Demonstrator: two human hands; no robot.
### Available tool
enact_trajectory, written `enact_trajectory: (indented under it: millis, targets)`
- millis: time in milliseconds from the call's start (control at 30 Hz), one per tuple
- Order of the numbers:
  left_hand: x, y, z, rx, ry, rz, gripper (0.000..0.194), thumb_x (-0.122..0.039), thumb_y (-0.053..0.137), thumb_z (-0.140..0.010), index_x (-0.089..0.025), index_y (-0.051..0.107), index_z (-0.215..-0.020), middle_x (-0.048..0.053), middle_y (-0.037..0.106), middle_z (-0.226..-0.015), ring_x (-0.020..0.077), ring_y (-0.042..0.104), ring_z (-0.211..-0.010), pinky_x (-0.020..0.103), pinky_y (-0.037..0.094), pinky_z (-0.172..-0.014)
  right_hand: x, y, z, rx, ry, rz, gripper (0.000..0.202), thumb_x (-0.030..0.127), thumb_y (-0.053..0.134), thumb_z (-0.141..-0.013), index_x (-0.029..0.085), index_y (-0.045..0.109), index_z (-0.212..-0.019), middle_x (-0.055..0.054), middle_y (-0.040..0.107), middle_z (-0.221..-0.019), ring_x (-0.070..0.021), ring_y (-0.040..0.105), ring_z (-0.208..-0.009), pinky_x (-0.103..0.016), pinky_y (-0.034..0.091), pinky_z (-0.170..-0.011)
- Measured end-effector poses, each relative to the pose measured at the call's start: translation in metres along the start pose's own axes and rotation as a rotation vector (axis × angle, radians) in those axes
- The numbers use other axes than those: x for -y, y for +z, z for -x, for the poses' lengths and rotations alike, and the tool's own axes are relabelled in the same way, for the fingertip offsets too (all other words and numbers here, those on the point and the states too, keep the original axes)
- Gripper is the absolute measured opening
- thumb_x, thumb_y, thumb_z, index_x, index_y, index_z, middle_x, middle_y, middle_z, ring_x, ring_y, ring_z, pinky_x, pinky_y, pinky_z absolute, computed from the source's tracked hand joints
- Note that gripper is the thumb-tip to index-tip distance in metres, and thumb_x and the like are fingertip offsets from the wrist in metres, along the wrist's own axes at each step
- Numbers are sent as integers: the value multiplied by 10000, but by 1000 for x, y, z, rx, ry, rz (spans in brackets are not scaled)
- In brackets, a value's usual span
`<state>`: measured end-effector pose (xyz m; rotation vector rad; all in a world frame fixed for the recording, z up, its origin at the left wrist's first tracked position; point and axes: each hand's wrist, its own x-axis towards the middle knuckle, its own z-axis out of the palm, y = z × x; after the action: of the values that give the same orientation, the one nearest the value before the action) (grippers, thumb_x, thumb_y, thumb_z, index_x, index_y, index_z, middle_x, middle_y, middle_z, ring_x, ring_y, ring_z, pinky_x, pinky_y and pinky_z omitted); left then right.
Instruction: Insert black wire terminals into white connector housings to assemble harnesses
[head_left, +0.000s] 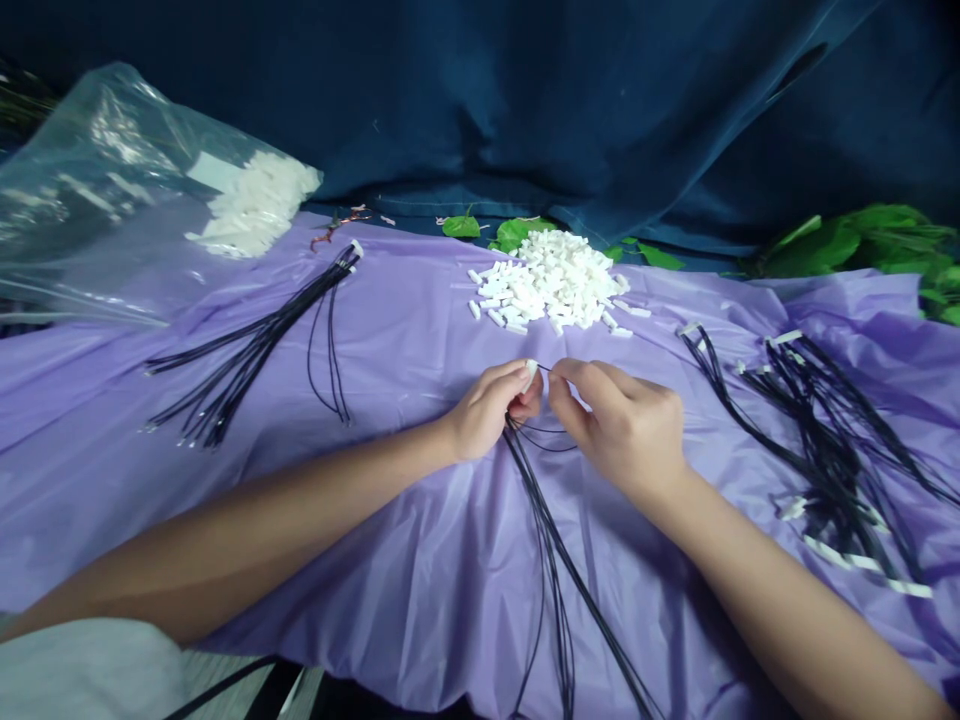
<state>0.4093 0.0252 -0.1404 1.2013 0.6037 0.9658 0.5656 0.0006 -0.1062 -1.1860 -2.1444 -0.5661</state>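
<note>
Near the middle, my left hand point(496, 408) pinches a small white connector point(531, 372), with a bundle of thin black wires point(551, 545) hanging below it toward the front edge. My right hand point(621, 415) is just to its right, thumb and forefinger closed on one black wire point(543, 367) that reaches to the connector. Whether the wire's tip is inside the connector is too small to tell. Beyond both hands, a heap of small white connectors point(555, 280) lies on the purple cloth point(420, 330).
A bundle of black wires point(255, 350) lies at the left, and more wires with white connectors point(825, 450) at the right. A clear bag of white pieces point(251, 205) sits back left. Small scissors point(337, 226) and green leaves point(855, 243) are along the back.
</note>
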Motion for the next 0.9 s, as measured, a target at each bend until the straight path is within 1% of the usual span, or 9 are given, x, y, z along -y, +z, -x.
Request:
enact_trajectory:
  millis: [267, 433, 667, 800, 900]
  targets:
    - [0, -1, 0, 26, 9, -24, 291, -378, 362, -888, -180, 358, -674, -30, 341, -606, 83, 324, -533, 211, 260, -477, 1, 3, 1, 4, -1, 13, 66, 209, 563, -875, 189, 626, -871, 48, 645, -644, -54, 509, -469, -249, 254, -471]
    - [0, 0, 0, 39, 55, -40, 298, -376, 361, -897, -179, 359, -673, -28, 346, -617, 85, 330, -542, 216, 271, -484, 2, 4, 2, -13, -15, 12, 77, 217, 551, -888, 180, 618, -894, 53, 660, -675, -42, 533, -485, -239, 265, -480]
    - [1, 0, -1, 52, 81, -46, 293, -352, 349, -912, -177, 367, -677, -29, 344, -619, 87, 333, -551, 226, 291, -514, 2, 4, 4, -32, -27, 41, 72, 216, 548, -887, 182, 611, -881, 61, 648, -656, -41, 530, -481, -240, 271, -480]
    - [2, 1, -1, 51, 85, -55, 292, -338, 359, -915, -172, 378, -676, -26, 353, -624, 86, 336, -559, 223, 303, -531, 1, 5, 3, -28, -37, 44, 89, 227, 540, -893, 175, 609, -872, 58, 637, -640, -48, 534, -481, -243, 271, -475]
    - [2, 1, -2, 45, 66, -23, 286, -331, 359, -909, -174, 374, -671, -27, 349, -616, 85, 336, -548, 216, 299, -517, 1, 5, 2, -25, -38, 39, 84, 227, 548, -887, 177, 612, -866, 60, 634, -634, -52, 532, -475, -244, 268, -470]
